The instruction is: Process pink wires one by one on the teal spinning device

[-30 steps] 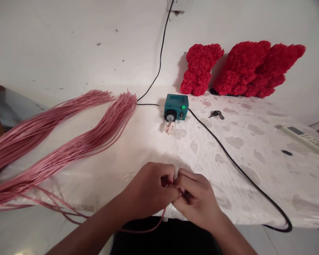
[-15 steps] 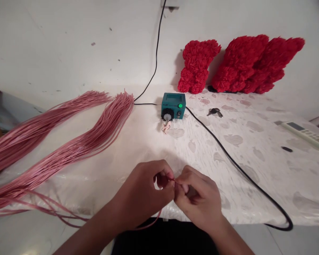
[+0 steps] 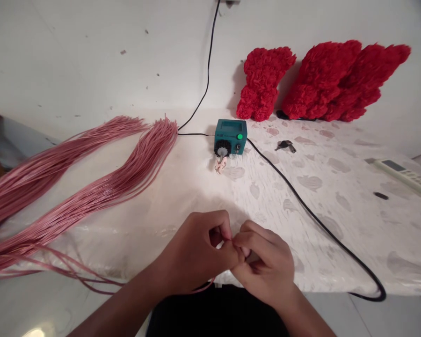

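Note:
Both hands meet over the table's near edge, fingertips touching. My left hand (image 3: pixel 198 252) is closed in a pinch on a thin pink cord (image 3: pixel 210 283), whose loose length shows below the palm. The cord's end between the fingertips is mostly hidden. My right hand (image 3: pixel 266 262) is also closed, its thumb and fingers pinching the cord where the hands touch. On the left lie two long bundles of pink cord, one nearer (image 3: pixel 115 185) and one farther (image 3: pixel 70 152). Several loose strands hang off the table edge near my left forearm.
Beyond my hands stands a small teal box (image 3: pixel 229 135) with a green button, a black knob and a hook at its front. A black cable (image 3: pixel 298 196) curves right. Red flower clusters (image 3: pixel 263 84) lean on the wall. Keys (image 3: pixel 286 146) and a remote control (image 3: pixel 403 175) lie right.
My left thumb has slid right, over the tips of my right fingers, and the hands sit closer together. The view has shifted slightly; the things on the table stay put.

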Demonstrator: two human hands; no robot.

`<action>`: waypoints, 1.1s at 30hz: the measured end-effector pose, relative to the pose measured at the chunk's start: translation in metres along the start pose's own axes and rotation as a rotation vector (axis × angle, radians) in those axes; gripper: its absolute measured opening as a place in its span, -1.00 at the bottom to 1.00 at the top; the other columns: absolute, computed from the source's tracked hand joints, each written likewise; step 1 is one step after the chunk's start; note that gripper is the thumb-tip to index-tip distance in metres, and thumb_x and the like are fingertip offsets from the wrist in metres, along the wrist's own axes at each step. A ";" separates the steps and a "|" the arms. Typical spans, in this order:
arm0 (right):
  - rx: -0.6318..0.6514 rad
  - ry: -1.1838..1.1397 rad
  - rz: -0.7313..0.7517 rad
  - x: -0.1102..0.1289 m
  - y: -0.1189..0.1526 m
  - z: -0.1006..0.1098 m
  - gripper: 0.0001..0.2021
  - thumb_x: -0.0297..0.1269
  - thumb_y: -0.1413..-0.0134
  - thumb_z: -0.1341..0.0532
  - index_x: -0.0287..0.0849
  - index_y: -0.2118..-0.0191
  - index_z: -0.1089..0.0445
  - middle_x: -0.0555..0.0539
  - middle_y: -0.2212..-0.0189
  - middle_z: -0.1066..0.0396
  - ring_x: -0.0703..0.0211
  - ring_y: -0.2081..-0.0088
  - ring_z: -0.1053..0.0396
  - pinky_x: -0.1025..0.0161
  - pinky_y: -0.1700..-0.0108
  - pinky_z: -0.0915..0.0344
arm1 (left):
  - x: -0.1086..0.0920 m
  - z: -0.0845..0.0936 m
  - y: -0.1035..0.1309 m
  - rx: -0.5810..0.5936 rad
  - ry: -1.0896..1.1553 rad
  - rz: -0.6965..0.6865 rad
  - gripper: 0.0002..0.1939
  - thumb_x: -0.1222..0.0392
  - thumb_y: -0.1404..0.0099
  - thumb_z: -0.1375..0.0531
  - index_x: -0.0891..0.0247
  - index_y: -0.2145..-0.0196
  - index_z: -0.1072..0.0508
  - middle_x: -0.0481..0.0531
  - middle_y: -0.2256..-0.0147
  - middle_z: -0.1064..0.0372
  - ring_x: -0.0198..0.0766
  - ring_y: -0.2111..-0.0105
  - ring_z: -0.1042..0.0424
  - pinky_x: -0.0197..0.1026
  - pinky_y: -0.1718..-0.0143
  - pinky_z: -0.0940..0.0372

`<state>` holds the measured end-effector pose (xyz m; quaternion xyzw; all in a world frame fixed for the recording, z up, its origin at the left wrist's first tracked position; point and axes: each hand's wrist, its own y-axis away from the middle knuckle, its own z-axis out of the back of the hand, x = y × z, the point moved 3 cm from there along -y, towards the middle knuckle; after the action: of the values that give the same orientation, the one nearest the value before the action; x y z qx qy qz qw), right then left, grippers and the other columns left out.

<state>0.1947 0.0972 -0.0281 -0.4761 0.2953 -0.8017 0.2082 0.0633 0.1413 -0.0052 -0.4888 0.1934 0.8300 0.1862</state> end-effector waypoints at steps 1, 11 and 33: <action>-0.010 0.002 -0.005 0.000 0.000 0.000 -0.81 -0.59 0.05 -0.17 -0.13 0.45 -0.22 0.13 0.58 -0.03 0.41 0.61 -0.02 0.38 0.59 0.04 | 0.000 -0.001 -0.001 -0.003 0.027 0.005 -0.82 0.34 -0.05 -0.19 0.22 0.56 -0.21 -0.22 0.62 -0.06 -0.40 0.55 -0.03 -0.32 0.57 0.04; -0.141 0.010 -0.051 0.005 0.004 -0.005 -0.79 -0.64 0.14 -0.14 -0.15 0.45 -0.28 0.10 0.57 -0.12 0.41 0.63 0.02 0.35 0.62 0.10 | 0.007 -0.005 -0.004 -0.029 0.273 0.075 -0.87 0.38 0.02 -0.13 0.24 0.59 -0.23 -0.19 0.61 -0.10 -0.38 0.53 -0.05 -0.28 0.54 0.03; -0.429 -0.771 -0.546 -0.008 0.004 0.002 -0.83 -0.50 -0.08 -0.11 -0.09 0.42 -0.33 0.15 0.62 -0.11 0.41 0.70 -0.01 0.37 0.64 0.00 | 0.017 0.005 0.009 -0.264 0.733 -0.102 -0.80 0.20 -0.32 -0.23 0.26 0.46 -0.42 -0.09 0.45 -0.30 -0.36 0.38 -0.26 -0.34 0.32 -0.19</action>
<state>0.2001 0.0986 -0.0349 -0.8286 0.2198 -0.5147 -0.0171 0.0474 0.1382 -0.0166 -0.7816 0.1141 0.6078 0.0813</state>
